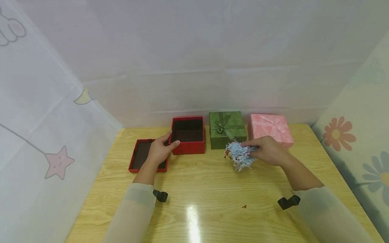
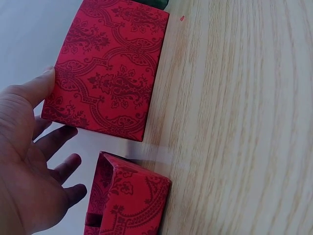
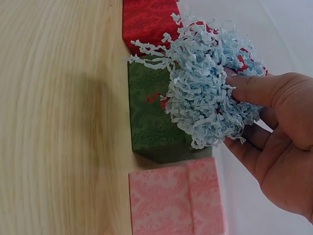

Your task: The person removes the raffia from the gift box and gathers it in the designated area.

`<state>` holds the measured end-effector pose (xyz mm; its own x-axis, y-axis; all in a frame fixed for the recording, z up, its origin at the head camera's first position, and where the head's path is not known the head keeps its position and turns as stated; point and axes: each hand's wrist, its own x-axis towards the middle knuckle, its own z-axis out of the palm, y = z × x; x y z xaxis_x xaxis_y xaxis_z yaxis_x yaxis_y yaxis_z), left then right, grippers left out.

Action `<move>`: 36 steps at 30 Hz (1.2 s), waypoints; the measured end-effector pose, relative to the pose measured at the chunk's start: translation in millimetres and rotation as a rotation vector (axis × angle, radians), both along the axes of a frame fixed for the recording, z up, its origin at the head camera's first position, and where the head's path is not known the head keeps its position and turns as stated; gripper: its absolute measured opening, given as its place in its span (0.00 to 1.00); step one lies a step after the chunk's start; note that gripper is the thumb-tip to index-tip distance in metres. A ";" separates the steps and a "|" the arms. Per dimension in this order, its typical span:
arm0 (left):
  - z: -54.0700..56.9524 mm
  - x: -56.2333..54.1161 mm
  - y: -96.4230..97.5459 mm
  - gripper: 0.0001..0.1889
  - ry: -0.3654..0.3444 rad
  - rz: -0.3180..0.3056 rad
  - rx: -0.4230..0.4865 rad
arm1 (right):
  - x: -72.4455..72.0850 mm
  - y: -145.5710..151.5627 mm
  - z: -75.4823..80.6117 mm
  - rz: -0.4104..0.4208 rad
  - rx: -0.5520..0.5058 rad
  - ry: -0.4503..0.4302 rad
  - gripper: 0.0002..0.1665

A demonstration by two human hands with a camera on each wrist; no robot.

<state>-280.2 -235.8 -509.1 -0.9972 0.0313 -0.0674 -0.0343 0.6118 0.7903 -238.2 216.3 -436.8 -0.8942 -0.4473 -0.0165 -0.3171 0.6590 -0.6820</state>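
Observation:
At the front left corner of an uncovered red box, my left hand touches the rim with its thumb. Its other fingers spread loosely along the box's left side, as the left wrist view shows. The box's dark inside faces up. My right hand grips a bundle of light blue shredded paper with red strands mixed in. In the head view, this bundle hangs before a green gift box with a ribbon bow. The red lid lies upturned beneath my left hand and wrist.
A pink gift box with a bow stands right of the green one. All the boxes are near the back edge of the wooden table. A small red paper scrap lies toward the front. Printed cloth walls surround the table.

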 end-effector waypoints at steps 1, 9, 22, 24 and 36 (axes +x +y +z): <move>0.2 -0.1 -0.1 0.44 -0.001 0.000 -0.002 | 0.6 2.2 -1.5 0.001 0.000 0.003 0.24; 0.7 -0.7 0.1 0.45 0.000 -0.001 -0.007 | 7.2 19.7 -11.7 -0.011 0.000 0.052 0.24; 2.0 0.4 -1.0 0.45 0.001 -0.004 -0.014 | 18.5 51.6 -26.2 0.025 0.016 0.184 0.24; 2.0 0.5 -0.9 0.45 0.004 -0.007 -0.010 | 18.8 56.3 -28.5 0.034 0.030 0.211 0.24; -0.5 -0.7 -1.7 0.44 0.010 -0.007 -0.010 | 33.1 87.7 -38.9 -0.056 0.122 0.177 0.25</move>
<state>-280.9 -237.5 -509.6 -0.9976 0.0377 -0.0577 -0.0220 0.6201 0.7842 -205.1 304.0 -475.8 -0.9113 -0.4013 0.0919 -0.3854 0.7533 -0.5330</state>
